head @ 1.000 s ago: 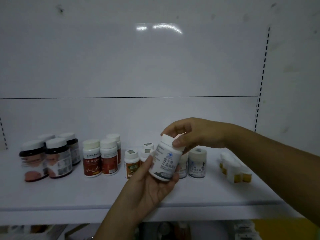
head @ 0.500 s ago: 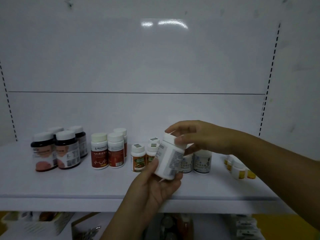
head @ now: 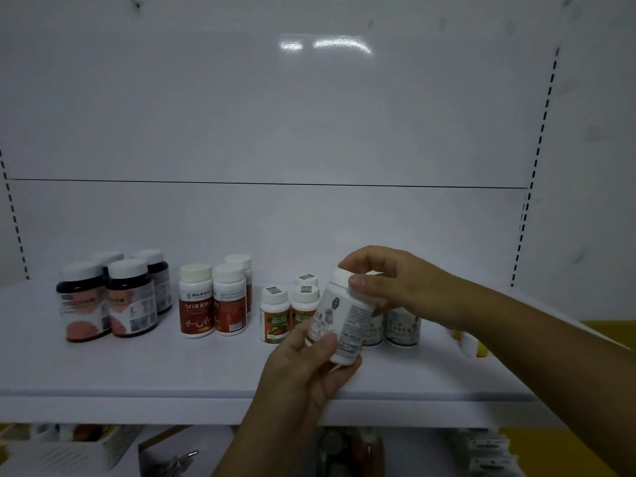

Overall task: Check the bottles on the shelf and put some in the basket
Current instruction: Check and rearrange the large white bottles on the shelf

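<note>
You are in the checking part of the job. One white bottle (head: pixel 344 321) is off the shelf (head: pixel 172 373) and held tilted in front of it. Your left hand (head: pixel 309 370) has its grip curled round the bottom end, and your right hand (head: pixel 389 280) pinches the white cap with thumb and fingers. The side with the small print faces you, so I think you are reading it. This bottle is not in a basket yet. Low on the left, under the shelf, is what looks like a white basket (head: pixel 79 449), but it is blurry and I cannot tell what is in it. Many bottles stand on the shelf: dark jars (head: pixel 86 304), red-label bottles (head: pixel 196 304), small orange-label bottles (head: pixel 274 313) and two white-label bottles (head: pixel 402 325) just behind your hands. So most of the job looks left — pick or skip this one, then check the others.
</note>
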A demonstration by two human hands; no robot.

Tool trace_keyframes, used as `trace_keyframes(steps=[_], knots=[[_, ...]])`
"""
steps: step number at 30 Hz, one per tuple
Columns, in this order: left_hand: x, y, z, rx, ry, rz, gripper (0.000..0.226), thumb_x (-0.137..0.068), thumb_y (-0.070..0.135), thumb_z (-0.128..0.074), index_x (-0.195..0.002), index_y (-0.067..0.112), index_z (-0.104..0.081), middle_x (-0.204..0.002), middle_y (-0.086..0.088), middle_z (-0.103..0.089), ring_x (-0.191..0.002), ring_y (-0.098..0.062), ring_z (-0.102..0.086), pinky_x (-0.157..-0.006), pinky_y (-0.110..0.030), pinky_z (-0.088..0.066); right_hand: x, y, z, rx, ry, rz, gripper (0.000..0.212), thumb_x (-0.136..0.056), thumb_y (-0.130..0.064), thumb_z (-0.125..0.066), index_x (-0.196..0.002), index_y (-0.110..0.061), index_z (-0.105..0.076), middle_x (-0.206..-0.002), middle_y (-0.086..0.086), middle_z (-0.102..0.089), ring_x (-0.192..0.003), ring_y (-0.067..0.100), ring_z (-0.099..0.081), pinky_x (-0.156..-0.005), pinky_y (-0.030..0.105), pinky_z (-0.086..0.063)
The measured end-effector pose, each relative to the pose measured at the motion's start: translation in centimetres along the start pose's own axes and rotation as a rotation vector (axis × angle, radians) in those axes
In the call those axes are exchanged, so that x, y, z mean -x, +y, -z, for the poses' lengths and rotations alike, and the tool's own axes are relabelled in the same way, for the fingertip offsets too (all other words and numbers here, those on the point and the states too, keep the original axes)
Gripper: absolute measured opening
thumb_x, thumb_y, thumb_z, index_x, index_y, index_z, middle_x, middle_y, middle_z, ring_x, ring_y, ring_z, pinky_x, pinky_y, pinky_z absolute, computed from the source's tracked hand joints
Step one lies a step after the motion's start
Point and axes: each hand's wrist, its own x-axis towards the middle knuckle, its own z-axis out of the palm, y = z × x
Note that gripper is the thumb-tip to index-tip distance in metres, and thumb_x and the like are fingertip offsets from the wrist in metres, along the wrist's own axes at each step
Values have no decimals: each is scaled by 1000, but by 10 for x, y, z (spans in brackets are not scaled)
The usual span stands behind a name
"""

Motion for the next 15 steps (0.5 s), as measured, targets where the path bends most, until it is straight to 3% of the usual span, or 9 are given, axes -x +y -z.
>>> trace_keyframes(steps=[2,5,7,11,15], knots=[[0,-1,1,-55,46,-63,55,-60,7,-66,-114,8,-57,-101,-12,-73,-89,-25,-71,-72,-36,-60,0,2,-1,0,31,14,28,-75,-40,-61,-101,-28,-61,-106,-3,-62,-84,6,-67,-66,21,-57],[3,1,2,17,0,19,46,-70,14,-70,-114,10,-58,-104,-17,-71,-90,-30,-71,-69,-38,-60,4,6,4,-115,15,39,25,-86,-16,-60,-107,-28,-60,-110,-4,-63,-86,-1,-67,-66,16,-53],[5,3,3,69,-51,118,42,-70,24,-60,-110,11,-59,-102,-21,-71,-89,-36,-70,-66,-43,-59,6,9,5,-189,-13,47,31,-85,-9,-62,-110,-28,-60,-114,-3,-64,-94,1,-66,-69,17,-54],[3,1,4,50,-54,90,48,-68,20,-60,-113,5,-57,-102,-23,-70,-88,-38,-70,-63,-41,-60,5,20,1,-266,34,38,34,-75,-19,-62,-108,-25,-63,-113,-10,-68,-102,9,-66,-74,20,-53],[2,-5,9,17,7,63,58,-71,18,-72,-123,3,-52,-116,-21,-65,-102,-38,-65,-65,-37,-60,6,23,-2,-227,19,26,32,-78,-23,-69,-108,-28,-61,-113,-9,-65,-99,6,-66,-75,20,-54]])
